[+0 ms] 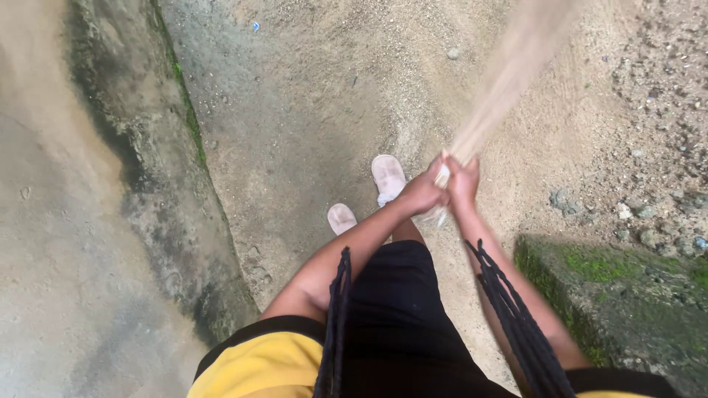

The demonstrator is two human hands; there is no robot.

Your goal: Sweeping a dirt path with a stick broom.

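Out in front of the body, both hands meet on the near end of a broom (509, 81), a pale straw bundle that runs up and to the right from them and is blurred along most of its length. The left hand (424, 191) is closed around the bound base of the bundle, knuckles up. The right hand (463, 182) is closed on it too, just beside the left and touching it, with the whitish tip of the handle showing between and below the two fists.

Left of the hands and a little nearer the body, two pale shoes (389, 177) stand on sandy ground (310, 103), one ahead of the other. Beyond the hands the ground is scattered with small stones (649, 214), thickest to the right of the hands. Below the right forearm lies a mossy concrete block (627, 295). Well to the left of the hands a dark, damp concrete edge (169, 184) with a thin green line of moss runs down the view. Dark braids hang over both arms, above black and yellow clothing.
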